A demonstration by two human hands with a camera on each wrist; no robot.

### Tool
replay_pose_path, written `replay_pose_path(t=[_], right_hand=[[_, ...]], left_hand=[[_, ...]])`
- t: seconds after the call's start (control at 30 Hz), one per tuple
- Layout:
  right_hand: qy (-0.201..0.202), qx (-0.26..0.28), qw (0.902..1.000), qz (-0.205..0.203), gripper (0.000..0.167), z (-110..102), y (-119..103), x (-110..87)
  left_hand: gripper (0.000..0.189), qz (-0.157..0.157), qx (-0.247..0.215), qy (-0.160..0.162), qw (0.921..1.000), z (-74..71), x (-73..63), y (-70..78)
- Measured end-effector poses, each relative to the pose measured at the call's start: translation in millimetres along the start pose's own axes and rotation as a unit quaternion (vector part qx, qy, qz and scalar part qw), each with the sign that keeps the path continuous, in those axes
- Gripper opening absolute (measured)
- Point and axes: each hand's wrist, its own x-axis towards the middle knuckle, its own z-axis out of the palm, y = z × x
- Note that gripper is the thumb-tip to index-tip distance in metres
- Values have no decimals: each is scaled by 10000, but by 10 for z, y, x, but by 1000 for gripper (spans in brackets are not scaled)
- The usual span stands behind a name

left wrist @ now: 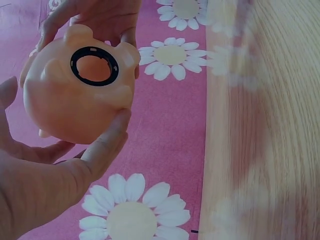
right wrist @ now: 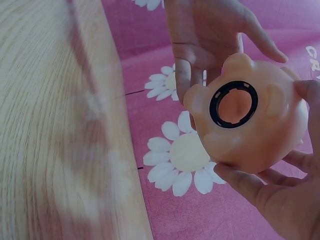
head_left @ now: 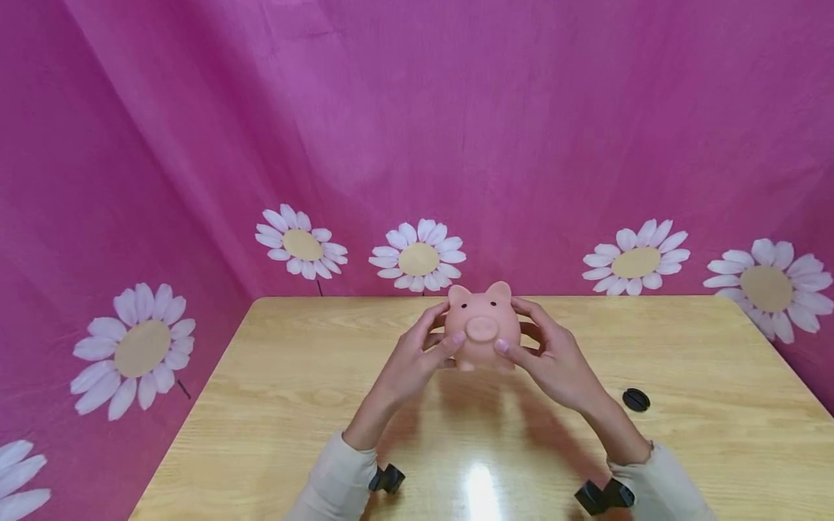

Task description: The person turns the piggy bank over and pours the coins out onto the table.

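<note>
Both hands hold a pink piggy bank up over the table, its snout and eyes facing the head camera. On its left side the left hand grips it, thumb on the front below the snout. The right hand grips the opposite side in the same way. From beneath, the left wrist view shows the piggy bank with a round hole in its belly, ringed by a black rim. That rim appears in the right wrist view too, with no plug in the hole.
A round black plug lies on the wooden table, to the right of the right forearm. Black wrist cameras sit below both sleeves. A magenta curtain with white daisies hangs behind and to the left of the table.
</note>
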Motion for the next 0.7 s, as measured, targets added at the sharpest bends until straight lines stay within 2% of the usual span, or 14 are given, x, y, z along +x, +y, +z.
replay_pose_path(t=[0.2,0.43,0.53,0.7], right_hand=[[-171,232,9996,-72,62,-13,12,9],[-456,220,9987,-94,66,-64,0,48],[-544,251,9982,-73,67,-82,-3,39],[-638,419,9970,-154,63,-83,1,9]], left_hand=[[70,88,395,245,9989,1,6,9],[70,404,600,405,9966,-38,48,11],[71,558,530,400,9962,-44,51,6],[73,810,165,393,9958,-28,37,0]])
